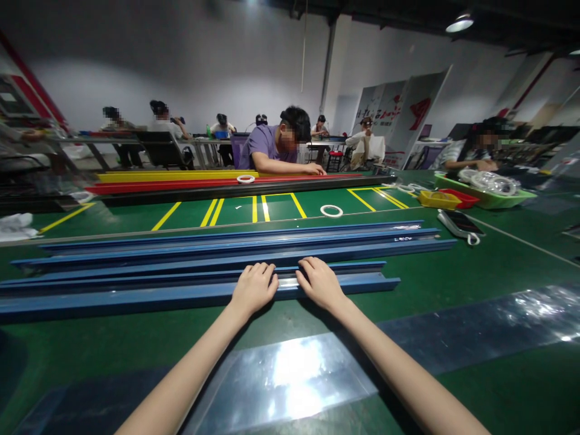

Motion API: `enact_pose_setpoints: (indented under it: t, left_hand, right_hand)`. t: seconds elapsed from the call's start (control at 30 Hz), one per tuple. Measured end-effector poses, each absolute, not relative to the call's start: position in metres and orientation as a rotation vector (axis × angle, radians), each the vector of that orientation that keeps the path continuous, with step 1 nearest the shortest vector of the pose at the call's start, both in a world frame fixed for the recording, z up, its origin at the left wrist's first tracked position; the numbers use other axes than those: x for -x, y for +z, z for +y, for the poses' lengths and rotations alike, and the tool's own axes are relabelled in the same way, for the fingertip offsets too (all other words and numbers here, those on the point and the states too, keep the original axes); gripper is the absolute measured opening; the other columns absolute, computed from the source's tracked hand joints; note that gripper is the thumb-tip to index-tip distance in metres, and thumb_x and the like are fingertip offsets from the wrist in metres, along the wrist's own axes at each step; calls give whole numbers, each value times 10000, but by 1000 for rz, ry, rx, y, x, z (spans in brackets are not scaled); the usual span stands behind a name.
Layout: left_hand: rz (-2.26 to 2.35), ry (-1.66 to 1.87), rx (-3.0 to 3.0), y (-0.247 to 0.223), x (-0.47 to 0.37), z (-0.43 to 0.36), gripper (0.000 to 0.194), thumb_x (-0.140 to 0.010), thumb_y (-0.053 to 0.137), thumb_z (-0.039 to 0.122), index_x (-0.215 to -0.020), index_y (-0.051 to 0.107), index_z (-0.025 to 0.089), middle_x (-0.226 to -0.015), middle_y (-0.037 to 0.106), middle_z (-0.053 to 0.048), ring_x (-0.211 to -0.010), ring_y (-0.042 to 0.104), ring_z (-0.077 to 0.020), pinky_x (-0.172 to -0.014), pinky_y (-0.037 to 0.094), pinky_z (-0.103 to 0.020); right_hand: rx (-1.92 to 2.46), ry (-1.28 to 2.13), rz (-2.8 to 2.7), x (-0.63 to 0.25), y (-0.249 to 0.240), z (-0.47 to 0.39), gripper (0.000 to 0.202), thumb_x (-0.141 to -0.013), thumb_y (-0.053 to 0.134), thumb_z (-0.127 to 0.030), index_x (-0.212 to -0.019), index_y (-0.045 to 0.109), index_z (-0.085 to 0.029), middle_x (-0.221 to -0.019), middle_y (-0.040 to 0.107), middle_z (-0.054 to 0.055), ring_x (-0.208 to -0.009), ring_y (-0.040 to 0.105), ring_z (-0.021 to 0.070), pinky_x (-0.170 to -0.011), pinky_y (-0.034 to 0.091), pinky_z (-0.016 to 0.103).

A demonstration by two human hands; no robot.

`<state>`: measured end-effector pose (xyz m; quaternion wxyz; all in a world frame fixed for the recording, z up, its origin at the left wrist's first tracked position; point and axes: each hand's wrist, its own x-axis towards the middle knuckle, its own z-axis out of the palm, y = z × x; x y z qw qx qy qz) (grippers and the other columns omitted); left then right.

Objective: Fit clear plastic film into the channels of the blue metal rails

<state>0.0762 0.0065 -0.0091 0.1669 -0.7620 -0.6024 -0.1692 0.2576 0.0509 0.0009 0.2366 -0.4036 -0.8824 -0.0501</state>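
A long blue U-shaped channel (176, 299) lies across the table in front of me. My left hand (254, 287) is curled over it, fingers reaching to its far wall and thumb pointing inward. Close by on the right, my right hand (321, 283) grips the same channel in a mirrored pose. Between the two hands a shiny strip of the channel's inside shows. More blue channels (317, 249) lie side by side just beyond. Nearer to me, a flat, glossy transparent sheet (326, 362) stretches under my forearms.
Yellow (181, 176), red (199, 183) and black channels (181, 195) lie farther back, before a person in purple (267, 145). A white ring (331, 211) sits on the green table. At right are a phone-like device (460, 225), a yellow tray (437, 200) and a green basket (489, 198).
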Motion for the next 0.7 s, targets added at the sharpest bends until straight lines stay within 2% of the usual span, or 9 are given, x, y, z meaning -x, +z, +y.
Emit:
enact_pose_setpoints:
  t: [0.1,0.33,0.7]
  left_hand:
    - [-1723,-484,2146,-10,-64,4,314,-842,328,250,-978,596,160,-894,643,-76,-833,569,-201,-736,410,-332]
    - [-1762,-465,2127,-9,-33,-6,345,-833,316,248,-982,612,154,-917,652,-73,-840,580,-206,-751,424,-337]
    - [-1806,-444,2075,-9,-28,-9,354,-835,314,258,-994,613,153,-947,649,-73,-863,578,-208,-780,416,-338]
  right_hand:
    - [1099,-144,-2391,-273,2,55,272,-866,353,-292,-966,568,-158,-929,611,87,-905,525,194,-849,362,313]
    - [1217,-156,-2324,-305,3,69,278,-871,340,-289,-906,582,-156,-893,622,89,-869,538,198,-792,369,304]
    - [1237,-144,-2453,-299,-3,67,266,-876,348,-290,-927,574,-160,-850,624,70,-837,541,176,-751,357,276]
